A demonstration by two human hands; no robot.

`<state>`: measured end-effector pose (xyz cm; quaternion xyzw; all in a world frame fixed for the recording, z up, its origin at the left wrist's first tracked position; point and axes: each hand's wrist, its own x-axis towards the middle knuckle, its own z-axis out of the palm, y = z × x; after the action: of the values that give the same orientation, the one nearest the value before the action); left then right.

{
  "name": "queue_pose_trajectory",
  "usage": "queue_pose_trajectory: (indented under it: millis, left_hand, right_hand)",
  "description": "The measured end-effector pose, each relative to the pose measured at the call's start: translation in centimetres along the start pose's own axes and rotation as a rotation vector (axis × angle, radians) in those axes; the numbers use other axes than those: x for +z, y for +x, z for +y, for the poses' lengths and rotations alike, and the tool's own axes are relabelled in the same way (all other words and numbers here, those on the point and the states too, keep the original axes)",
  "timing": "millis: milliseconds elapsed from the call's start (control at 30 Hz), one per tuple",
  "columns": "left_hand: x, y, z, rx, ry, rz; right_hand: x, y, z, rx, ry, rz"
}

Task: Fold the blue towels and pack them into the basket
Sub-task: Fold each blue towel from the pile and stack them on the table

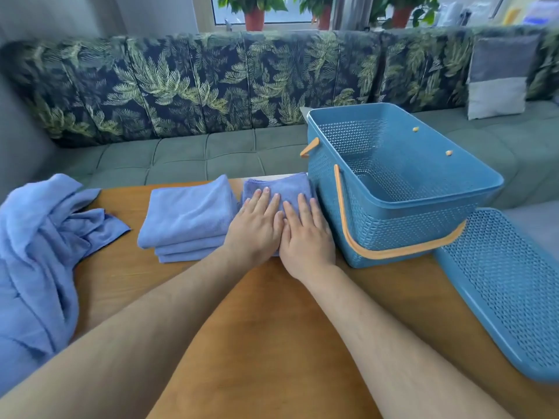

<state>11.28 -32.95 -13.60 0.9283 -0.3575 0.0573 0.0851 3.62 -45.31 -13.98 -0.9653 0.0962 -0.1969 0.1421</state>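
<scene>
A small folded blue towel (pixel 281 184) lies on the wooden table (pixel 272 313), right beside the blue basket (pixel 423 207). My left hand (pixel 257 228) and my right hand (pixel 307 234) press flat on it side by side, fingers straight. To its left sits a stack of folded blue towels (pixel 187 217). A heap of unfolded blue towels (pixel 39 252) hangs over the table's left edge. The basket stands upright with nothing inside, its orange handle (pixel 393 252) lowered along the near side.
The basket's perforated blue lid (pixel 508 288) lies flat at the table's right edge. Behind the table runs a green sofa (pixel 181 155) with leaf-print back cushions and a grey pillow (pixel 499 77). Potted plants stand on the windowsill.
</scene>
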Motion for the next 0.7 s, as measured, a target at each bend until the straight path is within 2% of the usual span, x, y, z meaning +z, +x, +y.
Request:
queue_pose_trajectory:
  millis: [100,167,233,333,433,700]
  left_hand:
    - [-1.3,0.0,0.7,-0.052,0.063,-0.077]
    - [-2.2,-0.7,0.8,-0.079,0.084,-0.051]
    - [-4.0,-2.2,1.8,-0.129,0.008,0.005]
    - [-7.0,-5.9,3.0,-0.062,-0.078,0.182]
    - [-8.6,-10.4,2.4,-0.07,-0.112,0.264]
    - [-14.2,-22.4,-3.3,-0.277,0.044,0.204]
  right_hand:
    - [-1.1,0.6,-0.1,0.006,-0.021,-0.153]
    - [-2.4,0.5,-0.7,-0.008,-0.046,-0.221]
    - [-4.4,-0.3,-1.4,-0.082,-0.009,-0.142]
    - [-7.0,-2.8,-2.6,-0.176,0.091,0.024]
    - [-8.0,-5.6,-5.1,-0.202,0.147,0.019]
    - [-7.9,-9.7,-16.8,-0.4,0.225,0.013]
